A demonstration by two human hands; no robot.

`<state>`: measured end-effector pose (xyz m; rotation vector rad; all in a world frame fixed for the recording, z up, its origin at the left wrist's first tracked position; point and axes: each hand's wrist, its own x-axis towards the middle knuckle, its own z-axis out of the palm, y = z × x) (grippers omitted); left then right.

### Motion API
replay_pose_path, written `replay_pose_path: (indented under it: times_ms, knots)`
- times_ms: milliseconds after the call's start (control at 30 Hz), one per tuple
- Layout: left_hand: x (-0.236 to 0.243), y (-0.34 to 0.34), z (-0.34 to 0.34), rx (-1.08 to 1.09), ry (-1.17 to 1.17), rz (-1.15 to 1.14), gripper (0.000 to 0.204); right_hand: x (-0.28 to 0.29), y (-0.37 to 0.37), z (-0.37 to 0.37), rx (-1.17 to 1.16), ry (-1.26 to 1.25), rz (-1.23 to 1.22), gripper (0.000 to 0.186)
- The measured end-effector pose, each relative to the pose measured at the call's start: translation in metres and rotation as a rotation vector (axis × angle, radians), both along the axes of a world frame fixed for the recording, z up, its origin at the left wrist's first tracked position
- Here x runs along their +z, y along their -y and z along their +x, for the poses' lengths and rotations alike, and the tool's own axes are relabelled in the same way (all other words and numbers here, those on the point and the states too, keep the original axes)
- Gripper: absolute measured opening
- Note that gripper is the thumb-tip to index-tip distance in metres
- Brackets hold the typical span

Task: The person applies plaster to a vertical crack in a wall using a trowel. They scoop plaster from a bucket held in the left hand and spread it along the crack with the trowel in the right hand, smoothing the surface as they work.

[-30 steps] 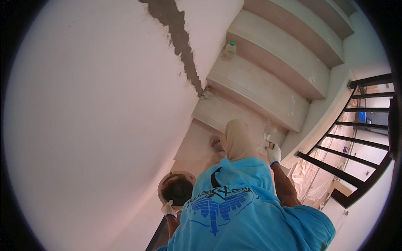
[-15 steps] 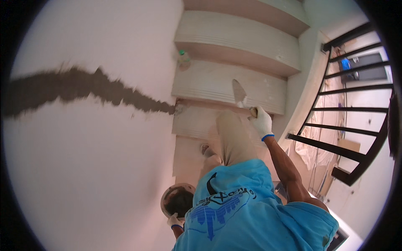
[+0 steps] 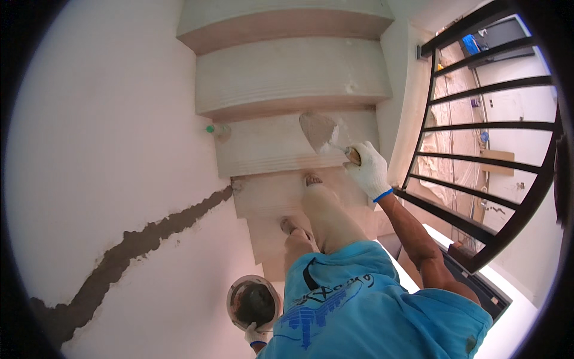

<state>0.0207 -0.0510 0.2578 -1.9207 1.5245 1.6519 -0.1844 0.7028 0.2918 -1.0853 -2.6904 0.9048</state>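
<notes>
My right hand [image 3: 371, 170], in a white glove with a blue cuff, is closed round the wooden handle of a trowel [image 3: 318, 130]. Its broad blade points up and to the left over a stair tread, and whitish residue marks it near the handle. Down at the lower left, my gloved left hand [image 3: 255, 334] grips the rim of a round bucket [image 3: 232, 306]. Dark grey mortar [image 3: 254, 305] lies inside it. Part of the left hand's fingers is hidden by the rim. A rough strip of dark grey mortar [image 3: 137, 244] runs slanting across the white wall on the left.
Pale stairs [image 3: 293, 72] rise ahead of me, with my feet on the lower steps. A small bottle with a green cap [image 3: 221, 129] stands by the wall on a tread. Along the right runs a dark metal railing [image 3: 487, 127], with a lower floor visible through it.
The trowel blade has turned to show its broad face. My view has shifted, so the stairs and wall strip appear moved and tilted; one foot now shows on a step. Both hands keep their grips.
</notes>
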Motion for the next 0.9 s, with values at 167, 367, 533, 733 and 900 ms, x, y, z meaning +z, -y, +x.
replay_pose_path:
  times_ms: [167, 367, 533, 733, 900]
  knots:
    - [0.025, -0.031, -0.028, 0.000, -0.015, 0.040, 0.050, 0.041, -0.028, -0.023, 0.139, 0.035, -0.030, 0.044]
    - [0.032, -0.098, -0.061, 0.104, -0.044, -0.020, 0.046, 0.085, -0.011, -0.072, 0.278, 0.065, -0.049, 0.041]
    - [0.053, -0.135, -0.080, 0.116, -0.095, -0.040, 0.046, 0.076, 0.005, -0.104, 0.424, 0.108, -0.070, 0.038]
    - [0.030, -0.114, -0.023, 0.031, -0.096, -0.084, 0.041, 0.054, 0.034, -0.102, 0.408, 0.288, -0.488, 0.036]
    - [0.064, -0.144, -0.073, 0.113, -0.045, -0.099, 0.040, 0.077, 0.071, -0.123, 0.310, 0.427, -0.903, 0.030]
